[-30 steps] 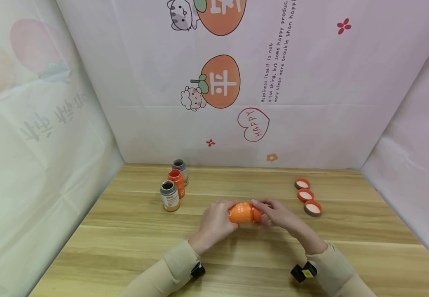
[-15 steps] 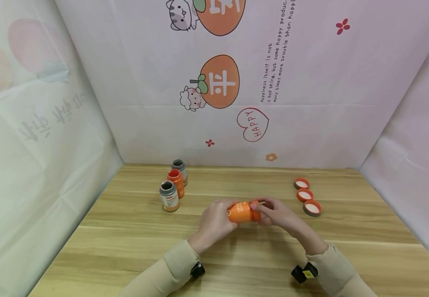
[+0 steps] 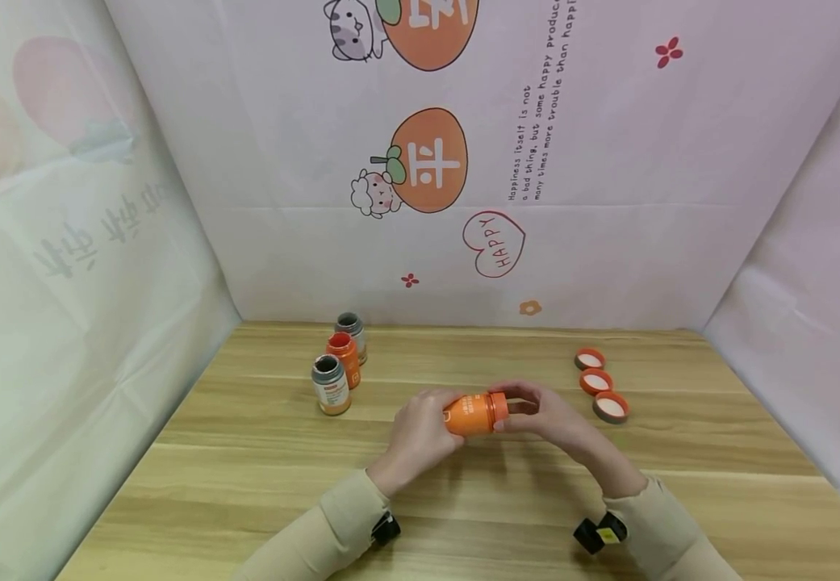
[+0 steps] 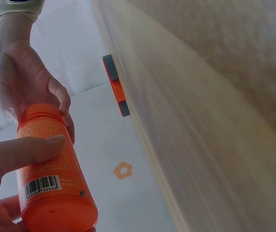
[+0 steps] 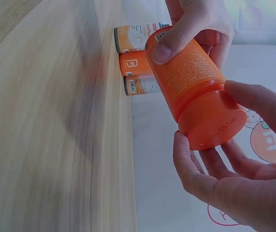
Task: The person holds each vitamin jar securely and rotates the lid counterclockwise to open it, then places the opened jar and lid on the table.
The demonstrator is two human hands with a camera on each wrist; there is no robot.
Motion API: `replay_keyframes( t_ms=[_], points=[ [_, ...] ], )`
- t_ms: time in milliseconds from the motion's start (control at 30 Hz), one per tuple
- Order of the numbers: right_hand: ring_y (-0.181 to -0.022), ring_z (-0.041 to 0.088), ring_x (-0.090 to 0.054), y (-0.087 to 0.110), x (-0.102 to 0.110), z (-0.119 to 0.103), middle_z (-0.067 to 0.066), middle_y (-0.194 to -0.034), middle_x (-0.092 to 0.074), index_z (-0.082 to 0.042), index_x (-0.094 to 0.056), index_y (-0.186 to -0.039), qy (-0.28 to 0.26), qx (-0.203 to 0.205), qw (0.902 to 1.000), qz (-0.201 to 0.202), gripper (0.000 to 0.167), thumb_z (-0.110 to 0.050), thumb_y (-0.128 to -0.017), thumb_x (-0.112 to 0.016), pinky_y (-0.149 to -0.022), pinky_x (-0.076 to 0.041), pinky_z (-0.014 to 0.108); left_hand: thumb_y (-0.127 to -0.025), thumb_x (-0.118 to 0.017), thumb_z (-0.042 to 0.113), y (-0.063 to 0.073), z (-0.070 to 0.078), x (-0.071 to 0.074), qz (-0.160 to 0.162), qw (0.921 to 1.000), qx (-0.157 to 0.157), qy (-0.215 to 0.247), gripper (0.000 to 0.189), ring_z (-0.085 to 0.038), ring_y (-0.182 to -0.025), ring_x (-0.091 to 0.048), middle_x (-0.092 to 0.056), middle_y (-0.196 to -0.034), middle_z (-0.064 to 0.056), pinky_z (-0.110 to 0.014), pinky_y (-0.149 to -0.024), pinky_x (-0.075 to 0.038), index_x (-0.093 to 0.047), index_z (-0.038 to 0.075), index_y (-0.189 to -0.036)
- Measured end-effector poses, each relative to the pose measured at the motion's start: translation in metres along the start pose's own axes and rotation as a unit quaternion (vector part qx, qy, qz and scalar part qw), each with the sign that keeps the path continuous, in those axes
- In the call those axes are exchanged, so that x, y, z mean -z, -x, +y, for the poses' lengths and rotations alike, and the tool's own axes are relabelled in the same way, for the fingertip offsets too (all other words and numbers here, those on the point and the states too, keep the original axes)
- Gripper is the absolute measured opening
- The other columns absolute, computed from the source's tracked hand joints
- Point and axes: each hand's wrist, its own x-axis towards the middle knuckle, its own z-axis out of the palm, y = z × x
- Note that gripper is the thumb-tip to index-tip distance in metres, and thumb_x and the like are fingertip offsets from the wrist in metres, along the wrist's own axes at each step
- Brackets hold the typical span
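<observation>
In the head view an orange pill bottle lies sideways in the air over the middle of the table. My left hand grips its body, with the thumb along the side by the barcode label. At the neck end sits an orange screw cap, its flat top facing the right wrist camera. My right hand holds this cap by its rim, thumb on one side and fingertips curled on the other. A narrow band of the neck shows between cap and body.
At the back left three uncapped bottles stand in a row: a near grey-necked one, an orange one and a far grey-necked one. Three caps lie inside-up at the right. White printed cloth walls the table.
The right hand's fingers have shifted round the cap: the thumb has dropped from the top to the lower rim, and more of the cap shows. The left hand and bottle stay nearly still.
</observation>
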Motion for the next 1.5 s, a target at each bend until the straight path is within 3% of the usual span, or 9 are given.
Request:
replay_keyframes(
  t_ms=[533,700,967,1267,1367,1500],
  points=[
    [-0.123,0.035,-0.05,-0.001,0.001,0.009,0.016,-0.131,-0.055,-0.01,-0.053,-0.128,0.019,0.056,0.998,0.019,0.06,-0.012,-0.074,-0.08,-0.087,-0.051,0.029,-0.059,-0.084,0.011,0.001,0.001,0.0,-0.001,1.0,0.001,0.008,0.052,-0.011,-0.086,-0.06,-0.07,-0.099,0.004,-0.028,-0.072,-0.047,-0.069,0.018,-0.108],
    [-0.124,0.037,-0.048,0.0,0.002,0.008,0.015,-0.132,-0.053,-0.01,-0.053,-0.128,0.016,0.058,0.9981,0.017,0.059,-0.013,-0.075,-0.079,-0.087,-0.051,0.031,-0.058,-0.083,0.011,0.001,0.0,-0.001,0.0,0.9999,0.002,0.01,0.052,-0.011,-0.085,-0.06,-0.07,-0.099,0.004,-0.028,-0.071,-0.047,-0.069,0.018,-0.108],
    [-0.118,0.03,-0.053,0.001,0.003,-0.002,0.015,-0.13,-0.054,-0.007,-0.051,-0.13,0.038,0.008,0.9987,0.033,0.05,-0.033,-0.089,-0.065,-0.091,-0.05,0.041,-0.059,-0.083,0.012,0.0,0.0,-0.001,-0.001,1.0,-0.001,0.009,0.052,-0.011,-0.086,-0.06,-0.07,-0.1,0.004,-0.028,-0.072,-0.047,-0.069,0.018,-0.109],
    [-0.11,0.026,-0.058,-0.008,0.002,-0.008,0.016,-0.126,-0.055,-0.005,-0.05,-0.132,0.048,-0.065,0.9965,0.018,0.059,-0.051,-0.095,-0.046,-0.089,-0.051,0.044,-0.06,-0.083,0.011,-0.001,0.004,0.001,-0.004,0.9999,-0.004,0.015,0.051,-0.01,-0.082,-0.058,-0.069,-0.098,0.004,-0.024,-0.067,-0.044,-0.069,0.018,-0.109],
    [-0.105,0.028,-0.061,-0.01,0.002,-0.01,0.015,-0.118,-0.06,-0.002,-0.048,-0.133,0.058,-0.083,0.9949,0.009,0.063,-0.053,-0.096,-0.04,-0.086,-0.052,0.046,-0.059,-0.083,0.011,-0.001,0.005,0.001,-0.003,0.9999,-0.006,0.015,0.051,-0.01,-0.081,-0.057,-0.069,-0.097,0.004,-0.023,-0.066,-0.043,-0.069,0.019,-0.108],
    [-0.09,0.027,-0.063,-0.012,0.004,-0.012,0.01,-0.095,-0.064,-0.001,-0.051,-0.129,0.072,-0.101,0.9922,-0.013,0.065,-0.055,-0.098,-0.032,-0.081,-0.054,0.045,-0.059,-0.082,0.01,-0.002,0.004,0.0,-0.002,0.9998,-0.009,0.015,0.052,-0.009,-0.08,-0.057,-0.069,-0.097,0.004,-0.022,-0.065,-0.043,-0.069,0.018,-0.108]
  ],
)
